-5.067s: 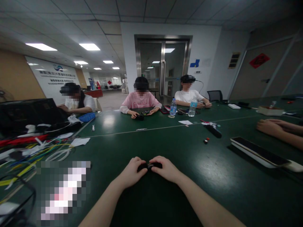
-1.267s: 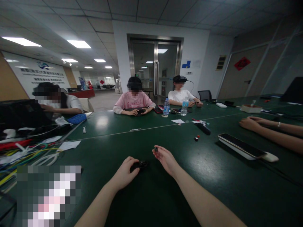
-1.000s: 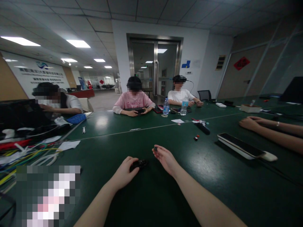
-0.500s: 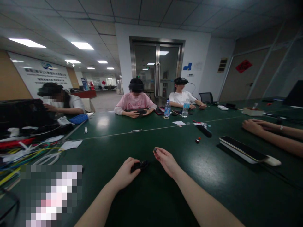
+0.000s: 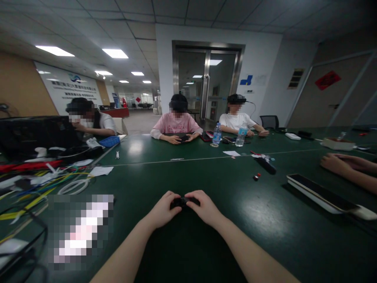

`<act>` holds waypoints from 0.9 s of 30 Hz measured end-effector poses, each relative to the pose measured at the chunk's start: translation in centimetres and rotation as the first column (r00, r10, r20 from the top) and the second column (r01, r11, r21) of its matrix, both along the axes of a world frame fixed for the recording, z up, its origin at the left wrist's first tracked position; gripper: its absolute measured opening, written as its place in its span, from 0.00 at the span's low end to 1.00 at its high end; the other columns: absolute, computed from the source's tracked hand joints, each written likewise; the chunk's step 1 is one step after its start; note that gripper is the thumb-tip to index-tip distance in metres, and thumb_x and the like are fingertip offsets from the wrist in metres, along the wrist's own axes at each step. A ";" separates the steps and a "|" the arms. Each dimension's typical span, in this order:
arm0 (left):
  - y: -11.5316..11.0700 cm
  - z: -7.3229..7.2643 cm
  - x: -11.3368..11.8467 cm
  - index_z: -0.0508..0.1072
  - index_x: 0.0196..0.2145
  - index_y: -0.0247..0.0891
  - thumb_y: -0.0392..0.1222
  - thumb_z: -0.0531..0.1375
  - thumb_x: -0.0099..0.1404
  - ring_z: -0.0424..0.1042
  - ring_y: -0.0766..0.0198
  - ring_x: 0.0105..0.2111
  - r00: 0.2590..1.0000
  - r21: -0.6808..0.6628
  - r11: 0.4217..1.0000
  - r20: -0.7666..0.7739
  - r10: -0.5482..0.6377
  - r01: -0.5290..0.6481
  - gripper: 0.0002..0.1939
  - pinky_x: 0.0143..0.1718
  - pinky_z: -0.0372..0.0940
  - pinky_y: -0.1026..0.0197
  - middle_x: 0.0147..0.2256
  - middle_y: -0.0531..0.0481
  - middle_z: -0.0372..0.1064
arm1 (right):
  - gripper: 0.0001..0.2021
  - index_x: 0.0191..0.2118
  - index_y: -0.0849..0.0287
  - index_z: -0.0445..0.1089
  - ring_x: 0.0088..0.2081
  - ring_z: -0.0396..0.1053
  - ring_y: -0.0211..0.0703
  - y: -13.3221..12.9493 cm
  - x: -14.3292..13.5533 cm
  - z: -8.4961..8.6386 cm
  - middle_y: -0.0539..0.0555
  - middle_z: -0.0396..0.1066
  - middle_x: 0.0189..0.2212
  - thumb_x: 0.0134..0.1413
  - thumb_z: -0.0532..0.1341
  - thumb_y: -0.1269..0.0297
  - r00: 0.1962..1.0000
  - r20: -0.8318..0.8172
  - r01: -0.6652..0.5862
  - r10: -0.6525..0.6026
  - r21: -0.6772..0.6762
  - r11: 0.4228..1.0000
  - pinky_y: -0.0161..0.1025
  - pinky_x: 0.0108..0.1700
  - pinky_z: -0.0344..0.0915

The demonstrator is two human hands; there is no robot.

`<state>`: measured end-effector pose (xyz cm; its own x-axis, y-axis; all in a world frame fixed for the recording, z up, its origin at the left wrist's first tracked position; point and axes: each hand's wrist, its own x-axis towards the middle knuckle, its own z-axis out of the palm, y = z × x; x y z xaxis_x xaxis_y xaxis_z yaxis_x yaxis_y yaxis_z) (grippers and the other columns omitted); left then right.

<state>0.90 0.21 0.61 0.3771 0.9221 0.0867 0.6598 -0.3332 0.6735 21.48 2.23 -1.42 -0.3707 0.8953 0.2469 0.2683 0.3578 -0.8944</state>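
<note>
While both hands meet around it, the small black object [image 5: 184, 201] sits just above or on the green table [image 5: 141, 177]; which of the two, I cannot tell. The left hand [image 5: 163, 210] pinches its left end between thumb and fingers, and the right hand [image 5: 206, 207] grips its right end likewise, each opened only as wide as the object, whose ends they partly hide. Right of the grip and farther out lie a small red-and-dark piece [image 5: 256, 177] and a smartphone [image 5: 322, 192]; left of it, coiled white cable [image 5: 73, 186]. Well beyond the grip stand two water bottles [image 5: 216, 134] [image 5: 241, 135], near a person in pink [image 5: 176, 124].
</note>
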 end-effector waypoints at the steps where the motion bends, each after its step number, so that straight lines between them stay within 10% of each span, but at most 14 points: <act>1: 0.0 -0.1 0.0 0.67 0.48 0.41 0.43 0.58 0.59 0.65 0.60 0.42 1.000 0.005 1.000 0.005 0.001 -0.001 0.18 0.45 0.62 0.59 0.45 0.48 0.62 | 0.11 0.39 0.46 0.73 0.47 0.62 0.51 -0.1 0.0 0.0 0.51 0.69 0.41 0.46 0.63 0.60 0.998 0.049 -0.029 0.028 0.032 0.999 0.51 0.53 0.53; 27: 0.5 -1.2 0.0 0.64 0.52 0.42 0.43 0.54 0.63 0.62 0.59 0.49 0.999 0.075 0.997 -0.034 -0.024 0.027 0.19 0.51 0.58 0.59 0.48 0.48 0.61 | 0.14 0.48 0.49 0.66 0.46 0.63 0.44 -1.6 -0.9 1.1 0.51 0.68 0.44 0.58 0.53 0.65 0.879 0.465 -0.065 -0.108 0.340 0.938 0.45 0.50 0.57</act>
